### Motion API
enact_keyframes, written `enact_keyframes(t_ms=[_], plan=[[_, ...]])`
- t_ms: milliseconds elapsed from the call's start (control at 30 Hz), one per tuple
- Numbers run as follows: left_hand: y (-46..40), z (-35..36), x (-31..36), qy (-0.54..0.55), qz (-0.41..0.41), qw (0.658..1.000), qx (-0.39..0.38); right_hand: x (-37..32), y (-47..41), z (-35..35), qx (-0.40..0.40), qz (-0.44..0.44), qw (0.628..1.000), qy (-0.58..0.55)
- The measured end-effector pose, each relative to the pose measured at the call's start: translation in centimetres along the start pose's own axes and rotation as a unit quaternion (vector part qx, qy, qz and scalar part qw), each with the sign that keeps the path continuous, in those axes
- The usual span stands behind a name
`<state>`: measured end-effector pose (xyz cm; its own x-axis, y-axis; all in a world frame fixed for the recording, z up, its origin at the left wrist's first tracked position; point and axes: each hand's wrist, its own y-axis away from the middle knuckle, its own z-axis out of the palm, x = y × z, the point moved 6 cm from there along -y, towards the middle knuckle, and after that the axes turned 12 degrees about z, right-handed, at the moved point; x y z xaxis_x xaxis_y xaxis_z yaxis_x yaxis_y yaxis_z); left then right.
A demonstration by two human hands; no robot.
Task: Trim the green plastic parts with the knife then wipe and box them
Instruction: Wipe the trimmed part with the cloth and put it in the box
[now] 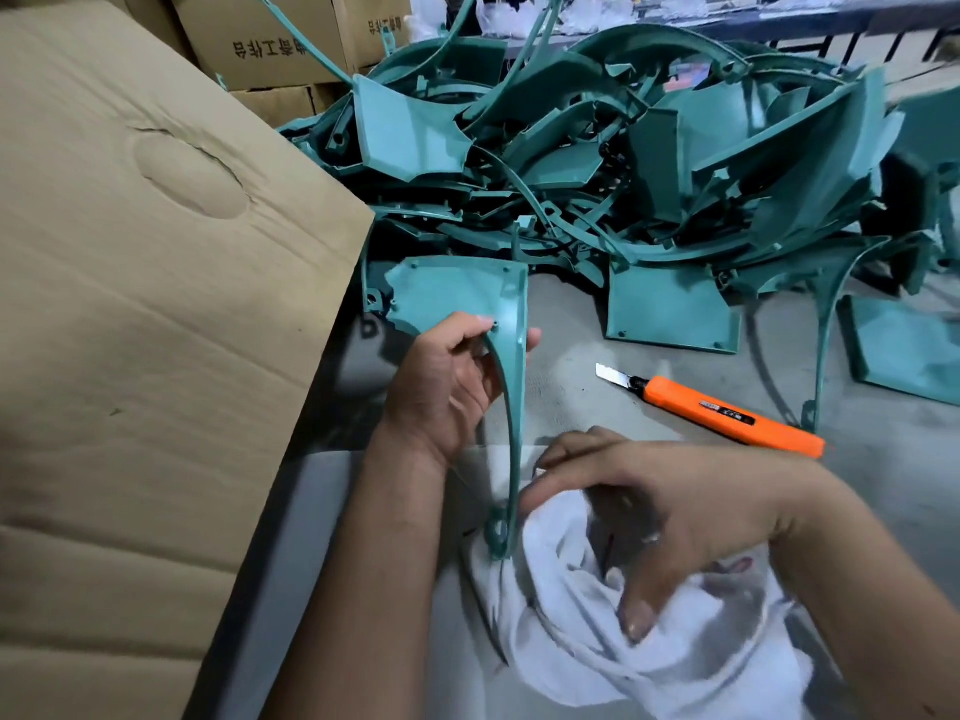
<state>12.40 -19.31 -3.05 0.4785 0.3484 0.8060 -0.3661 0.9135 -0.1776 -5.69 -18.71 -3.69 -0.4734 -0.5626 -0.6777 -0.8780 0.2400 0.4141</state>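
From the head camera I see my left hand (pixel 447 376) gripping a green plastic part (pixel 467 298) at the spot where its flat panel narrows into a long curved strip; fingers and thumb are curled round that edge. The strip runs down to a small ring end that rests on a white cloth (pixel 597 615) lying on the grey table (pixel 883 485). My right hand (pixel 665 517) hovers over the cloth with fingers loosely spread; I cannot tell whether it pinches the cloth. An orange knife (pixel 727 413) lies on the table beside the hands, blade out, touched by neither. Behind it sits a tangled pile of green parts (pixel 597 148). A cardboard box flap (pixel 156 304) fills the left side.
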Motion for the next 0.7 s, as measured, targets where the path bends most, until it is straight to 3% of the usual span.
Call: enact_keyframes(t_ms=[133,233,333,433,500,600,700], plan=[[0.0,-0.2,-0.2,-0.006,-0.012,1.000,0.011,-0.5,-1.0,0.2,0.112,-0.013,0.992,0.063],[0.1,-0.2,-0.2,-0.025,-0.036,0.999,0.024,0.3,-0.8,-1.3,0.183,0.000,0.983,0.013],[0.3,0.4,-0.1,-0.031,-0.043,0.998,0.018,2.0,0.3,-4.1,0.333,0.033,0.941,-0.056],[0.7,1.1,-0.1,-0.051,-0.036,0.998,-0.015,4.2,0.7,-5.4,0.449,0.089,0.875,-0.157],[0.9,1.8,-0.5,-0.035,-0.045,0.998,-0.024,5.1,0.5,-5.2,0.464,0.105,0.827,-0.300],[0.8,1.8,-1.1,-0.056,-0.053,0.997,0.021,4.7,-0.7,-3.4,0.373,0.035,0.711,-0.595],[1.0,1.1,-1.2,-0.174,-0.066,0.978,0.090,3.2,-2.1,-2.0,0.267,-0.053,0.591,-0.759]])
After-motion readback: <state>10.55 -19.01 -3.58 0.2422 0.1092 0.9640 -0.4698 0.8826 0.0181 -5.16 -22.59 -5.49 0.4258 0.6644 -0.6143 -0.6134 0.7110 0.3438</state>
